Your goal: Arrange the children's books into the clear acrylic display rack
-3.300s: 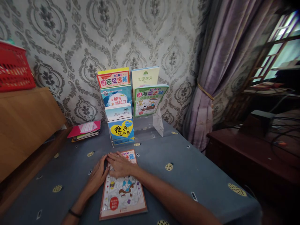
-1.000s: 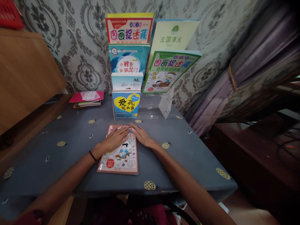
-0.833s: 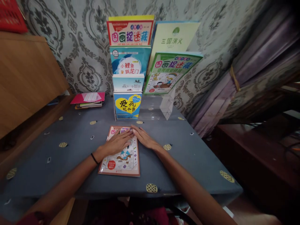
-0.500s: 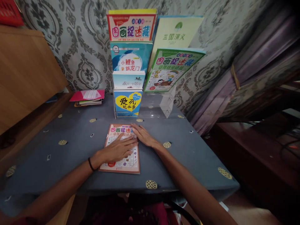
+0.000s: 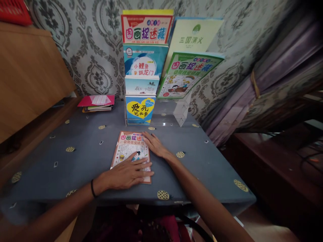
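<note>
A thin picture book (image 5: 126, 148) with a reddish-brown border and colourful Chinese title lies face up near the table's front. My left hand (image 5: 128, 173) rests flat across its lower half, fingers spread and pointing right, hiding much of the cover there. At the book's upper right edge lies my right hand (image 5: 155, 145), its fingers stretched out and partly over the corner of the title. A black band circles my left wrist. Neither hand grips anything.
Behind the book stands a clear acrylic rack (image 5: 181, 111) with several upright books, among them a blue and yellow one (image 5: 140, 111) and a green-edged one (image 5: 185, 79). A small stack with a pink folder (image 5: 84, 101) sits at the back left. The blue tablecloth (image 5: 83, 168) has pineapple prints.
My left hand has slid down the cover towards me, uncovering more of its middle. My right hand stays at the upper right edge. The view has shifted slightly.
</note>
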`<state>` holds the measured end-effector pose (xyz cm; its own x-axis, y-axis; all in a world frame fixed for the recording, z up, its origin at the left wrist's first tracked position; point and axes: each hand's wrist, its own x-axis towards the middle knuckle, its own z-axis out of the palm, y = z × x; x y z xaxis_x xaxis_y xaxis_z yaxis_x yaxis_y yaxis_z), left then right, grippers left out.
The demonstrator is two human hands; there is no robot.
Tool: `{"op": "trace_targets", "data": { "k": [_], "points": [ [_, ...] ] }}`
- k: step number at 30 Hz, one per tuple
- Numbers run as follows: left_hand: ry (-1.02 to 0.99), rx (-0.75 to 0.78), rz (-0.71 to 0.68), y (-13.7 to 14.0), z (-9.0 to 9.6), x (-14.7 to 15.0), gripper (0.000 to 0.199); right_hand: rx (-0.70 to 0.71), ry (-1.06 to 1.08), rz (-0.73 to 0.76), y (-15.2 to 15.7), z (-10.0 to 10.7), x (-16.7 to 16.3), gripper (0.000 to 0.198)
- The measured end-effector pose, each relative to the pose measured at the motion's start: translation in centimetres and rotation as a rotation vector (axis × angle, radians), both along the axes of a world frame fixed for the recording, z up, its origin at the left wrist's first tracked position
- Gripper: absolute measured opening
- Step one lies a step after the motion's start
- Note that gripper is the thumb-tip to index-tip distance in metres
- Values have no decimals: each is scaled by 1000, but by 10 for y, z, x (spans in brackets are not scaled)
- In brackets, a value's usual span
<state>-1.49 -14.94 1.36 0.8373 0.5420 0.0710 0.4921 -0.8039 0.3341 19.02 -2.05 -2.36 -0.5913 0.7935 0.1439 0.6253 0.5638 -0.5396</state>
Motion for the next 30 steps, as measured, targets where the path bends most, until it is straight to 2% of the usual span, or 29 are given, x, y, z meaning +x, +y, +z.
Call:
{"op": "trace_targets", "data": {
  "k": [3, 6, 9, 11, 13, 14, 16, 19, 25, 30],
  "points": [
    [-25, -4, -20, -7, 0, 1, 40, 30, -27, -17, 0, -1, -3, 58],
    [-106, -50, -4, -3, -4, -4, 39, 68, -58, -34, -3, -1, -5, 54],
    [-296, -73, 154, 23, -11, -19, 40, 116, -95, -18, -7, 2, -5, 51],
    [-404, -14, 314, 49, -16, -34, 41, 161, -144, 3, -11, 6, -6, 51],
    [-409, 51, 469, 76, -21, -49, 41, 214, -214, 12, -15, 11, -8, 49],
    [-379, 70, 486, 87, -24, -56, 40, 238, -250, 13, -17, 13, -9, 48],
    [-362, 72, 494, 104, -28, -65, 39, 277, -307, 19, -20, 18, -13, 46],
    [-355, 60, 471, 115, -36, -72, 37, 310, -342, 58, -24, 21, -27, 46],
    [-352, 58, 437, 117, -44, -77, 39, 319, -278, 216, -52, 15, -76, 50],
    [-357, 67, 429, 118, -45, -80, 39, 320, -254, 246, -87, 13, -99, 60]
  ]
}}
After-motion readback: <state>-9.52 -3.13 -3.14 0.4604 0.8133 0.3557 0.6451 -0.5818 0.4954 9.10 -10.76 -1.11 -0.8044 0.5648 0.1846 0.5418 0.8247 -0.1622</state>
